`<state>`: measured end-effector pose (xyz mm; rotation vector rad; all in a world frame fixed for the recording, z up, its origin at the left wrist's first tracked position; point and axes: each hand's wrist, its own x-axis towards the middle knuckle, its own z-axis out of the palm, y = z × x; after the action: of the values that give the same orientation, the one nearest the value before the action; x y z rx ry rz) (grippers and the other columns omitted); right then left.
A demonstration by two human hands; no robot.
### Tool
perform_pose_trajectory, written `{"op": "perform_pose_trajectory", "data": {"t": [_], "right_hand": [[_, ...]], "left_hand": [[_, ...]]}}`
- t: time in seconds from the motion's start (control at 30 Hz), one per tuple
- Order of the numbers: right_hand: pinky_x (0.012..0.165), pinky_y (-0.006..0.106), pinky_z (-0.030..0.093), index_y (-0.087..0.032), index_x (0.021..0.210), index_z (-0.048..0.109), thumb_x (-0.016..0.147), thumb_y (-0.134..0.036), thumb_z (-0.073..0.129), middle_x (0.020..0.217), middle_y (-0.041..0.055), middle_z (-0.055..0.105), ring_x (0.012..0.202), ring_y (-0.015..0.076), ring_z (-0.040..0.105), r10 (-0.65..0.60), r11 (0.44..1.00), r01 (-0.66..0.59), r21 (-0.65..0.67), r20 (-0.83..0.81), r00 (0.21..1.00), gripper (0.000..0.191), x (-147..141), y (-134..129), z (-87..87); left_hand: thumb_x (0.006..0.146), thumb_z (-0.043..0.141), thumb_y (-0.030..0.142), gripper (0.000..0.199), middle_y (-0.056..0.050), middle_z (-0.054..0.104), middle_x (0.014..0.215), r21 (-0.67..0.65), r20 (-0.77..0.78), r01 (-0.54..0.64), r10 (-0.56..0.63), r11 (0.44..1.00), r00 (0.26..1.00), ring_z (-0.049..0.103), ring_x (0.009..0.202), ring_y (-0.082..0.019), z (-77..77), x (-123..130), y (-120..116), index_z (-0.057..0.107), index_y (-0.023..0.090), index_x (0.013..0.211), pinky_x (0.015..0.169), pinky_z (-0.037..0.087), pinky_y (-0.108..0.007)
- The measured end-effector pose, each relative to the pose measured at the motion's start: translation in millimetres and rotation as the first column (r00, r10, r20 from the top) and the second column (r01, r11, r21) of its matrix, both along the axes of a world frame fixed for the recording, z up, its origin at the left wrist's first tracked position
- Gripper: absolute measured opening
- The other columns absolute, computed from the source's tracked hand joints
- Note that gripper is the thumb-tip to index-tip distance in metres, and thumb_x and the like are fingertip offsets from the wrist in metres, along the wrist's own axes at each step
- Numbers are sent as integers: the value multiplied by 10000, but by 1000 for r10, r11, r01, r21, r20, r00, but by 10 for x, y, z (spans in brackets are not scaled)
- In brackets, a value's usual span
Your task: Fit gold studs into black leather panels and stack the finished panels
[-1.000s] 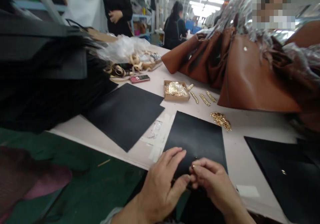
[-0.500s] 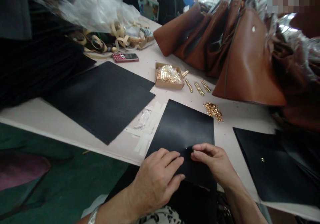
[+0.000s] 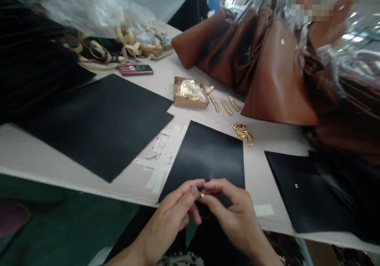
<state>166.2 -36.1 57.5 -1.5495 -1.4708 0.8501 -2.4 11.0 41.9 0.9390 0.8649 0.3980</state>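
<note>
My left hand (image 3: pixel 175 207) and my right hand (image 3: pixel 234 208) meet over the near edge of a black leather panel (image 3: pixel 210 151). Between their fingertips shows a small shiny gold metal piece (image 3: pixel 202 195). The right thumb and forefinger pinch it; the left thumb and fingertips are closed at its other side, their contact partly hidden. The panel lies flat, reaching to the table's front edge. Beyond its far right corner is a heap of gold metal pieces (image 3: pixel 242 133). Short gold strips of such pieces (image 3: pixel 226 107) lie farther back.
A cardboard box (image 3: pixel 191 103) holds bagged gold pieces. Larger black panels (image 3: pixel 97 119) lie left, beside a dark stack (image 3: pixel 32 64). A red phone (image 3: pixel 135 70) is behind them. Brown leather bags (image 3: pixel 282 80) stand right, above black panels with a gold fitting (image 3: pixel 296 186).
My hands have left the panel's surface and come together nearer to me, with a gold piece now showing between the fingertips. The camera view has shifted right.
</note>
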Motion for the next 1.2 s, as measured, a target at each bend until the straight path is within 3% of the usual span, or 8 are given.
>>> {"op": "perform_pose_trajectory", "data": {"t": [0.13,0.3,0.47,0.57,0.63,0.7,0.87,1.2], "right_hand": [[806,204,500,-275,1001,707,860,-136,645,923,-52,735,855,115,674,43,999,-43,-7,62,997,208,47,59,101],[764,235,533,-215,968,724,886,-302,605,908,14,753,819,161,701,-325,945,313,97,381,865,169,951,316,-98],[807,292,526,-185,1029,723,901,-269,536,975,66,752,849,202,702,-357,922,365,128,646,675,241,1766,582,-314],[855,284,500,-185,1073,716,925,-233,506,1006,70,744,902,200,688,-269,945,316,80,739,617,261,1875,714,-337],[904,278,473,-183,1093,714,939,-214,495,1021,79,736,962,203,671,-198,959,281,36,795,573,269,1860,788,-317],[935,278,453,-179,1098,715,951,-205,483,1028,93,729,1006,209,654,-127,966,259,-16,842,524,276,1827,854,-281],[875,325,482,-165,1023,745,921,-159,486,984,145,738,949,256,685,12,943,296,-150,907,420,279,1766,1011,-188],[788,418,512,-60,927,750,828,-131,508,883,265,722,880,366,709,-34,866,479,-146,937,347,271,1641,1197,-207]], "left_hand": [[922,468,599,523,20,572,738,-45,21,21,-20,999,1000,396,571,-101,-98,37,6,562,225,1274,503,228,-224],[901,493,594,457,-2,616,877,249,-192,18,31,968,981,511,638,-129,-240,33,116,609,279,1212,530,368,-220],[975,411,391,299,-2,631,948,723,-201,22,180,690,963,578,655,-130,-355,1,237,611,324,1187,642,483,-218],[971,391,259,335,21,618,837,872,-126,10,206,490,970,599,644,-122,-474,-27,294,553,347,1252,665,495,-199],[970,364,211,388,37,610,754,910,-119,32,187,414,975,635,693,-127,-547,-50,319,513,358,1297,739,506,-193],[977,350,208,399,50,605,695,914,-143,62,175,401,974,659,727,-126,-586,-67,323,503,369,1309,764,510,-178],[965,488,374,272,50,694,892,849,-222,48,272,526,936,663,657,-101,-489,-33,273,562,373,1226,630,516,-137],[965,517,340,190,26,683,927,856,-196,33,263,516,945,670,787,-116,-331,26,255,604,297,1128,686,505,-163]]}}
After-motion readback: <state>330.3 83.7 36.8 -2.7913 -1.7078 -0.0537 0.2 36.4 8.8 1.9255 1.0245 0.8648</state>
